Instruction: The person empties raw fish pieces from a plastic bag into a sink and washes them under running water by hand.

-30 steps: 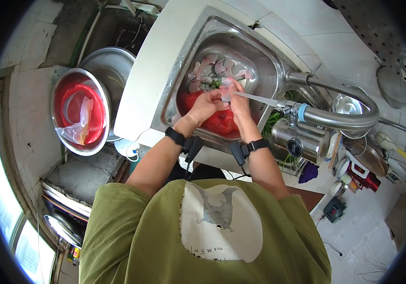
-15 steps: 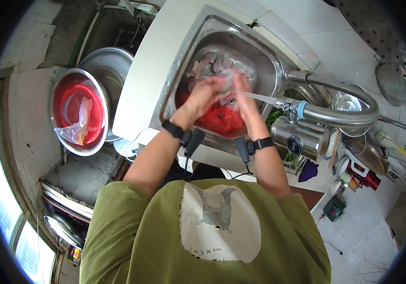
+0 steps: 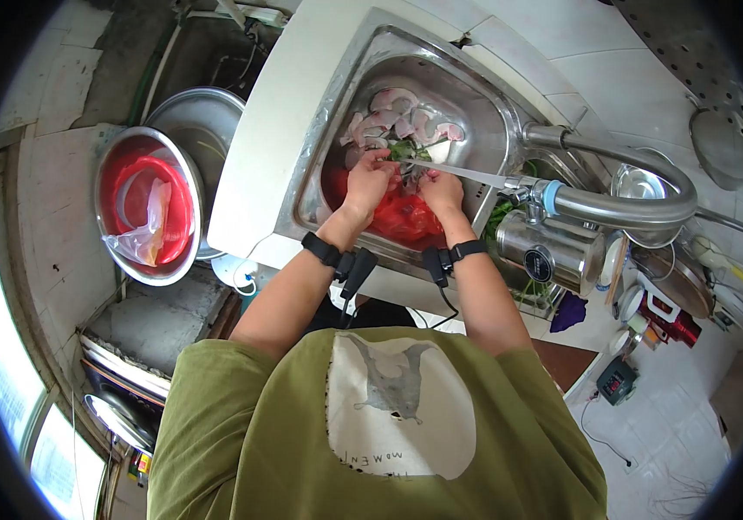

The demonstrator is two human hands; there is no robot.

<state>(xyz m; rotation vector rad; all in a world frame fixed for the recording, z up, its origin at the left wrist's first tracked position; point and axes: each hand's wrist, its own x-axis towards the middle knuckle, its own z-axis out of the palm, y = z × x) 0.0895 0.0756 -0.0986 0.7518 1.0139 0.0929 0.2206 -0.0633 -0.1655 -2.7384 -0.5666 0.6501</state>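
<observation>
Both hands are down in the steel sink (image 3: 491, 104), at the upper edge of a red plastic bag (image 3: 404, 217). My left hand (image 3: 370, 184) has its fingers curled in on the bag's left side. On the other side, my right hand (image 3: 441, 191) pinches the bag, its fingertips partly hidden. Pale pinkish fish pieces (image 3: 396, 99) lie in the basin beyond my hands. Between the fingers and the fish is a bit of green leaves (image 3: 404, 149). Water runs from the faucet (image 3: 523, 189) in a stream (image 3: 467, 172) towards the space between my hands.
To the right of the sink stand a steel cylinder (image 3: 553, 253) and some greens (image 3: 500, 212). At left, a metal basin (image 3: 104, 217) holds a red bowl with a plastic bag (image 3: 153, 221). The white counter (image 3: 259, 165) borders the sink.
My hands were raised and blurred under the water stream. Now they have come down and closed on the red plastic bag, leaving the fish pieces and green leaves in plain view.
</observation>
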